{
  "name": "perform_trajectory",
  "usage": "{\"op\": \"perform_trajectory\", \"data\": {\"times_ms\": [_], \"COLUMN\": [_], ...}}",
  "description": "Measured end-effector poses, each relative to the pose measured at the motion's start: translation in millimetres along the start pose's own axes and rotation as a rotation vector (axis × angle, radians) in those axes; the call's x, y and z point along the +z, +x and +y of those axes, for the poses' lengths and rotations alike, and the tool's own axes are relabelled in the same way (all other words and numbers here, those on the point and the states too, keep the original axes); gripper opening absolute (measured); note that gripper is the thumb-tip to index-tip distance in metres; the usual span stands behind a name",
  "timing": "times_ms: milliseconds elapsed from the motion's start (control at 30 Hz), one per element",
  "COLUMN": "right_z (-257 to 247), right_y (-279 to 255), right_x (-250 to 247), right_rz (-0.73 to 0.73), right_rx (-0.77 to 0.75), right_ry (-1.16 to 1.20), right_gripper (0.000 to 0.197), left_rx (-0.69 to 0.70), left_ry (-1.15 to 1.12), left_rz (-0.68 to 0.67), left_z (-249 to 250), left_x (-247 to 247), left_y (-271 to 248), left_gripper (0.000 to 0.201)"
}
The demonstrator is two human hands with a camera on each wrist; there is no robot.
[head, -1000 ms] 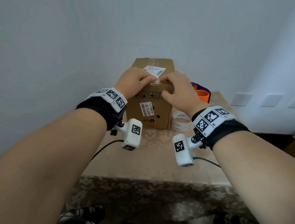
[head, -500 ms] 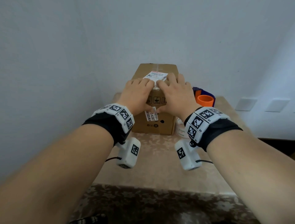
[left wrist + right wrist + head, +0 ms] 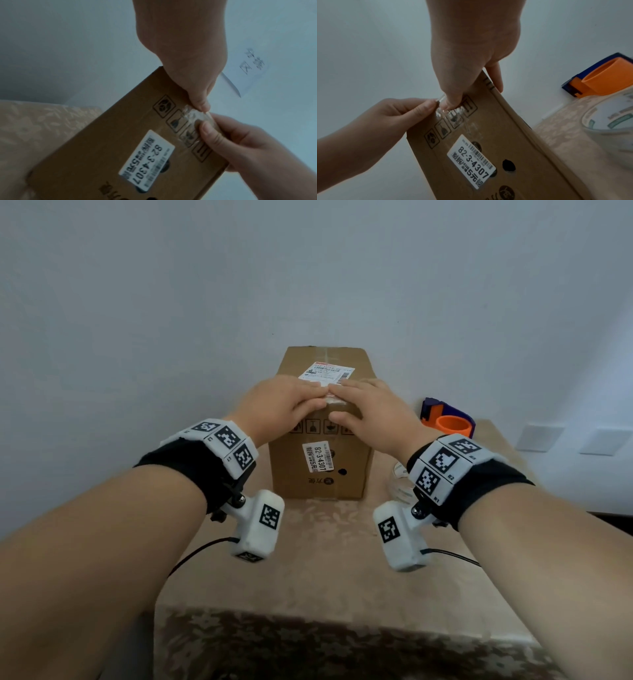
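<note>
A brown cardboard box (image 3: 322, 474) with white labels stands at the back of the table. A strip of clear tape (image 3: 193, 115) runs over its top front edge and down the front face. My left hand (image 3: 320, 395) and right hand (image 3: 337, 402) meet at that edge, with the fingers laid fairly straight on the box top. Both thumbs are down on the front face. In the left wrist view the left thumb (image 3: 200, 104) touches the tape's upper corner, and the right thumb (image 3: 205, 129) presses on the tape. I cannot tell whether the tape's end is lifted.
A roll of clear tape (image 3: 611, 121) lies just right of the box. Behind it is an orange and blue tape dispenser (image 3: 448, 419). The table wears a beige floral cloth (image 3: 325, 559). A wall stands close behind the box, with switch plates (image 3: 537, 436) at the right.
A second ago my fingers were curled at the box's top front edge. They then spread flat over the top. Now they point toward each other along the edge, thumbs on the front.
</note>
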State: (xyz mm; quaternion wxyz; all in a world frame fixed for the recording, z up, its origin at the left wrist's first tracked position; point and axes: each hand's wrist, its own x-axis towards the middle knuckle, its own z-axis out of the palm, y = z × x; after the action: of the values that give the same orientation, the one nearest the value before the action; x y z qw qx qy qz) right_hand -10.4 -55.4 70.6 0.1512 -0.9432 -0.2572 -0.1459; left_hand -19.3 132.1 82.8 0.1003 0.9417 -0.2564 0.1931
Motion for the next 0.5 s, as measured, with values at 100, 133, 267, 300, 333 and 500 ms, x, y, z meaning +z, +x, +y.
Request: {"op": "perform_trajectory", "data": {"times_ms": [100,133,267,300,333,500], "right_z": [-13.9,-18.7,-35.3,-37.8,-39.7,-41.0], "right_y": [13.7,19.3,39.7,42.6,44.3,42.4], "right_x": [9.9,13.2,22.4,25.2,28.4,26.8], "right_rz": [0.006,0.010,0.021,0.025,0.028,-0.028], "right_rx": [-0.017,-0.031,-0.034,-0.031,-0.023,0.002], "right_ry": [0.034,0.040,0.085,0.090,0.083,0.044], "right_gripper": [0.046,0.046,0.051,0.052,0.053,0.059], "left_rx": [-0.077,-0.096,-0.171,-0.188,-0.201,-0.198], "left_ry": [-0.075,-0.068,-0.011,-0.002,0.000,0.003], "left_rz": [0.008,0.007,0.045,0.055,0.062,0.051], "left_z": [-14.7,-19.1,-33.5,-37.1,-40.1,-40.8], "left_x": [-8.6,-10.9,-13.8,-13.1,-12.3,-11.6], "left_y": [-6.9,-9.2,-17.6,-18.9,-19.9,-19.6], "left_gripper": [0.032,0.031,0.032,0.033,0.034,0.033]}}
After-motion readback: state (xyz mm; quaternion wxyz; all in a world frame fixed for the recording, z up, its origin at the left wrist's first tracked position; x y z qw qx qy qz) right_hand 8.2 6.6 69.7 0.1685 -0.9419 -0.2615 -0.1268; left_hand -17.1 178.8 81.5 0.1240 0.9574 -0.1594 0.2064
